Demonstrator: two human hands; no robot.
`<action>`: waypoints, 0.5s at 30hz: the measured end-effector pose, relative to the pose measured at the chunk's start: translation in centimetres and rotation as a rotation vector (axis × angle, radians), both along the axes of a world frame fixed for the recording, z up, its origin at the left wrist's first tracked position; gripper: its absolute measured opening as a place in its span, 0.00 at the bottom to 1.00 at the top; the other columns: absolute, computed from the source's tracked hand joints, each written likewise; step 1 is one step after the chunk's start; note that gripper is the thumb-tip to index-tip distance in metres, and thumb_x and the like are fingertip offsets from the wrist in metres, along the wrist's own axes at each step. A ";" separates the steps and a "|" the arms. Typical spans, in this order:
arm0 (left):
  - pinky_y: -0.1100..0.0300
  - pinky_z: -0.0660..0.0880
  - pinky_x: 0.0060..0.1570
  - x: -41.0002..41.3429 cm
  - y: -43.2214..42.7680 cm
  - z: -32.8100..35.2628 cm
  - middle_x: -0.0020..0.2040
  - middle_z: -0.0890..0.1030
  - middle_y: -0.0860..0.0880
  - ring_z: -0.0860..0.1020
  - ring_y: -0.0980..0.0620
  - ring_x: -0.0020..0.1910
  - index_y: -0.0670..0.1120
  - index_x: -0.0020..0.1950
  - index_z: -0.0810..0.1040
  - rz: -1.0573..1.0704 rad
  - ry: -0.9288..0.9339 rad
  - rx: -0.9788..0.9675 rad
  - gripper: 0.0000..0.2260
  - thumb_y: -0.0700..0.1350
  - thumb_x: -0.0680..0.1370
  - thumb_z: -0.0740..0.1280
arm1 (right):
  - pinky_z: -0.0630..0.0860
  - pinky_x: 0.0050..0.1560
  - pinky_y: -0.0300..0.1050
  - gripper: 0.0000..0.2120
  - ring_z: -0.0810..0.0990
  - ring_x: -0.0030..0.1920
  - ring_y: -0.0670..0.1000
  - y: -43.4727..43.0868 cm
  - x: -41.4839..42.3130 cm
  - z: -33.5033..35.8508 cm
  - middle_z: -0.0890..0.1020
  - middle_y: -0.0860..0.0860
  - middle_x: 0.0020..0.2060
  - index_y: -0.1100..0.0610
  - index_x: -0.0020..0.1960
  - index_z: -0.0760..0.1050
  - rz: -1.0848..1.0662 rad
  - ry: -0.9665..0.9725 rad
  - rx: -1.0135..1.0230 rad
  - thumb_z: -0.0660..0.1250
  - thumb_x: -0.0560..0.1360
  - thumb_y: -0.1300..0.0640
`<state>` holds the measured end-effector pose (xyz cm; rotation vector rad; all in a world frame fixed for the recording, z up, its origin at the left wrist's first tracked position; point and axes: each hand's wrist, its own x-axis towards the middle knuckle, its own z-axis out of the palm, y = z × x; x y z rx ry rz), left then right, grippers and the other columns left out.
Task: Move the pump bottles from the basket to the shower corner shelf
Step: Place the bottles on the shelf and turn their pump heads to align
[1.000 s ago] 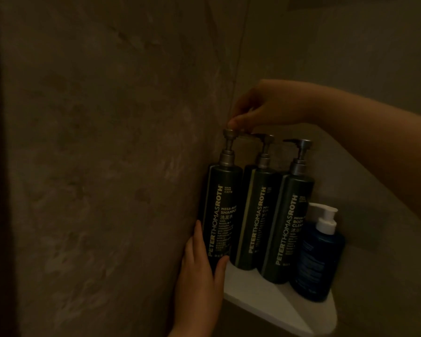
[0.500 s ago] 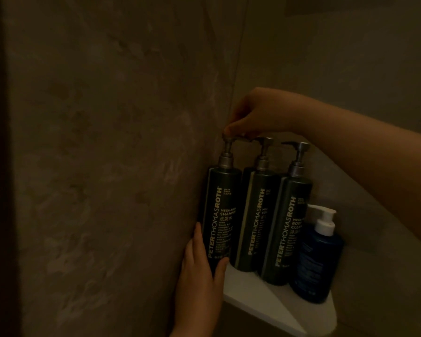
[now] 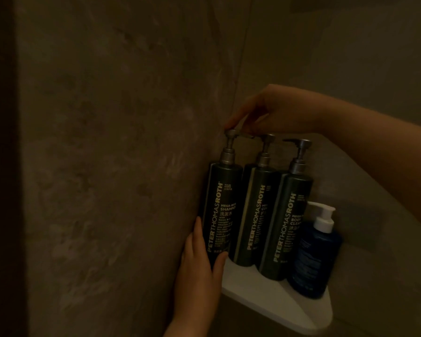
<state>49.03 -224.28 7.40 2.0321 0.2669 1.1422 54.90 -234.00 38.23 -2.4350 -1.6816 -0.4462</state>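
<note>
Three tall dark green pump bottles stand in a row on the white corner shelf [image 3: 265, 295]: a shampoo bottle [image 3: 223, 210] at the left against the wall, a middle bottle [image 3: 255, 215], and a body cleanser bottle [image 3: 286, 224]. My left hand [image 3: 199, 271] grips the lower part of the shampoo bottle, thumb in front. My right hand [image 3: 272, 113] reaches over from the right and pinches the shampoo bottle's metal pump head [image 3: 231, 133]. The basket is out of view.
A shorter blue bottle with a white pump [image 3: 314, 254] stands at the shelf's right end. Stone-look walls meet in the corner behind the bottles. The light is dim.
The view has shifted slightly. Both hands keep their hold on the shampoo bottle; my right hand's fingers have shifted a little on its pump head.
</note>
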 end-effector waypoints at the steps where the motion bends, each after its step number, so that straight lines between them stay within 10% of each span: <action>1: 0.63 0.54 0.69 -0.1 0.0 0.0 0.76 0.54 0.55 0.55 0.60 0.71 0.64 0.70 0.35 -0.001 -0.002 0.001 0.38 0.55 0.77 0.64 | 0.71 0.40 0.24 0.18 0.79 0.41 0.32 0.0 0.0 0.0 0.83 0.37 0.39 0.33 0.49 0.77 -0.001 -0.003 0.000 0.67 0.72 0.58; 7: 0.57 0.56 0.72 -0.2 -0.2 0.2 0.77 0.53 0.55 0.54 0.58 0.74 0.63 0.71 0.36 0.004 -0.022 0.017 0.37 0.55 0.77 0.63 | 0.74 0.51 0.39 0.15 0.80 0.45 0.38 0.2 0.1 -0.2 0.83 0.41 0.46 0.32 0.49 0.77 -0.009 -0.030 -0.011 0.68 0.72 0.54; 15: 0.61 0.57 0.70 0.0 -0.3 -0.2 0.76 0.55 0.56 0.56 0.58 0.72 0.64 0.70 0.35 0.021 -0.026 0.011 0.37 0.55 0.77 0.64 | 0.72 0.47 0.34 0.12 0.78 0.45 0.41 0.8 0.5 -0.7 0.79 0.43 0.46 0.44 0.54 0.80 0.007 -0.094 0.044 0.70 0.72 0.54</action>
